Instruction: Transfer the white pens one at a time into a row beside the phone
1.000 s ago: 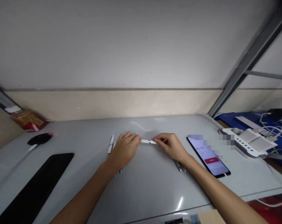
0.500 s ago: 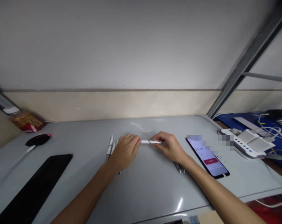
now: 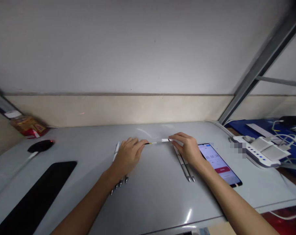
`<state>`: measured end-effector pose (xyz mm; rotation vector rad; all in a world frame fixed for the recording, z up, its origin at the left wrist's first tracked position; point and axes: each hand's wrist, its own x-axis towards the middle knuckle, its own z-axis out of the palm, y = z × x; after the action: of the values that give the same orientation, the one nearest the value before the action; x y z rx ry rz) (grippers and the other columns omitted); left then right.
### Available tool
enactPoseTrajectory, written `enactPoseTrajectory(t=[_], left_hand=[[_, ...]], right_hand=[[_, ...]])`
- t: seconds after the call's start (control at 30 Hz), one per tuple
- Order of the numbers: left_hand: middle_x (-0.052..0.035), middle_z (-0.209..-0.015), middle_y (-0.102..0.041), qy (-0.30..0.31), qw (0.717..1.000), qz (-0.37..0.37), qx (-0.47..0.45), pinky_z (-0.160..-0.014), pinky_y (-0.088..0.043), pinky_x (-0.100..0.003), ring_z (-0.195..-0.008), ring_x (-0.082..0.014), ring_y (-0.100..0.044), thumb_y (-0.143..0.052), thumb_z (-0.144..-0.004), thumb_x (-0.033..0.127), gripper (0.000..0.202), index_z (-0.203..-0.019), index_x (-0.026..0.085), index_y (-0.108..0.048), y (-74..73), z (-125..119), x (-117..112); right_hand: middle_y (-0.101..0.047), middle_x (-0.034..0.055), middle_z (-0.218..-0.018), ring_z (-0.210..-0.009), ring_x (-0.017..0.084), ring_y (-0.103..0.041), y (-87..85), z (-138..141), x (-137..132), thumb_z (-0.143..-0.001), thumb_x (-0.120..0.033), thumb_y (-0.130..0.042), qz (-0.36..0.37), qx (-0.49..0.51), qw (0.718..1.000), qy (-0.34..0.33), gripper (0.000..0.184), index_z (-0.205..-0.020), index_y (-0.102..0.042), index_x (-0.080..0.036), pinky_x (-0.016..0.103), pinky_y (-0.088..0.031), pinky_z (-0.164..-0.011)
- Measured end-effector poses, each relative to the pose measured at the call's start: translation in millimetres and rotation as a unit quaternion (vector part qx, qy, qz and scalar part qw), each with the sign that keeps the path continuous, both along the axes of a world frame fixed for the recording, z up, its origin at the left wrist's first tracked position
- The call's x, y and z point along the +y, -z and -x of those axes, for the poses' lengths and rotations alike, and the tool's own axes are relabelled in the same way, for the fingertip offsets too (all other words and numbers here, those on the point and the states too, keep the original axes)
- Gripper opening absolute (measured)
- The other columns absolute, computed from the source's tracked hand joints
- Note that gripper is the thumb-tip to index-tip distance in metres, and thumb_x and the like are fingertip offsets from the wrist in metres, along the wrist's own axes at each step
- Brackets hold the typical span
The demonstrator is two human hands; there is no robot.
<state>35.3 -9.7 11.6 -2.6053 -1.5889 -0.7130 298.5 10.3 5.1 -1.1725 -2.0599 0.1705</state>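
Note:
My left hand (image 3: pixel 129 153) is closed on a thin pen refill (image 3: pixel 151 143), which sticks out to the right with a dark, a yellow and a pale section. Whether the fingers also hide another pen part I cannot tell. My right hand (image 3: pixel 184 147) pinches a white pen barrel (image 3: pixel 165 140), its end facing the refill across a small gap. Beneath the left hand and forearm lie several white and grey pens (image 3: pixel 117 147), mostly covered. Two more pens (image 3: pixel 187 171) lie side by side under the right hand, their silver tips toward me.
A phone (image 3: pixel 221 163) showing a timer lies right of my right wrist, with a white power strip (image 3: pixel 255 151) beyond it. At the left are a long black object (image 3: pixel 40 195), a black disc-like device (image 3: pixel 40 146) with a cable and a bottle (image 3: pixel 27 125).
The white pen between my hands has come apart. My right hand has moved slightly up and right with the barrel, exposing the refill in my left hand.

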Motion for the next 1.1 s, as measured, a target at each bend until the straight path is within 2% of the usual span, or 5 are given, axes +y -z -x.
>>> enactPoseTrajectory(t=[0.43, 0.67, 0.8, 0.93, 1.1], left_hand=[[-0.0024, -0.093, -0.063, 0.030, 0.999, 0.027, -0.011, -0.079, -0.038, -0.034, -0.087, -0.0190, -0.053, -0.030, -0.098, 0.030, 0.028, -0.108, 0.024, -0.055, 3.4, -11.7, -4.1], [-0.0033, -0.091, -0.060, 0.046, 0.997, 0.055, -0.022, -0.078, -0.039, -0.035, -0.088, -0.0197, -0.051, -0.029, -0.097, 0.029, 0.028, -0.096, 0.021, -0.055, 3.2, -15.6, -7.9], [-0.0039, -0.090, -0.060, 0.059, 0.997, 0.037, -0.026, -0.076, -0.039, -0.034, -0.086, -0.0196, -0.050, -0.030, -0.097, 0.029, 0.026, -0.094, 0.020, -0.054, 0.8, -15.0, -7.6], [-0.0035, -0.093, -0.061, 0.074, 0.997, 0.012, -0.007, -0.077, -0.036, -0.035, -0.089, -0.0199, -0.049, -0.031, -0.097, 0.026, 0.024, -0.099, 0.021, -0.054, -3.0, -13.5, -7.3], [-0.0027, -0.092, -0.060, 0.059, 0.998, 0.001, -0.023, -0.077, -0.034, -0.034, -0.088, -0.0188, -0.049, -0.032, -0.097, 0.026, 0.023, -0.098, 0.020, -0.054, -3.9, -8.7, -6.1]], right_hand=[[-0.066, 0.0075, -0.098, -0.085, 0.018, -0.061, 11.2, 17.3, -3.2, -0.090, -0.018, -0.054, -0.030, -0.038, 0.996, -0.070, 0.030, -0.116, -0.066, -0.026, 0.033, -0.046, -0.077], [-0.067, 0.0069, -0.098, -0.089, 0.019, -0.059, 3.7, 26.4, -13.8, -0.090, -0.019, -0.053, -0.013, 0.040, 0.992, -0.119, 0.025, -0.111, -0.067, -0.025, 0.034, -0.047, -0.080], [-0.069, 0.0058, -0.090, -0.083, 0.019, -0.061, -1.6, 25.8, -15.1, -0.089, -0.030, -0.058, 0.070, 0.114, 0.983, -0.125, 0.018, -0.099, -0.071, -0.023, 0.031, -0.048, -0.074], [-0.057, -0.0003, -0.058, -0.054, 0.012, -0.051, -6.7, 23.6, -14.7, -0.094, -0.040, -0.043, 0.199, 0.134, 0.962, -0.126, 0.038, -0.079, -0.069, -0.017, 0.024, -0.039, -0.054], [-0.059, -0.0012, -0.074, -0.060, 0.011, -0.051, -10.8, 17.3, -13.5, -0.082, -0.039, -0.064, 0.248, 0.175, 0.939, -0.161, 0.033, -0.109, -0.059, -0.020, 0.022, -0.040, -0.055]])
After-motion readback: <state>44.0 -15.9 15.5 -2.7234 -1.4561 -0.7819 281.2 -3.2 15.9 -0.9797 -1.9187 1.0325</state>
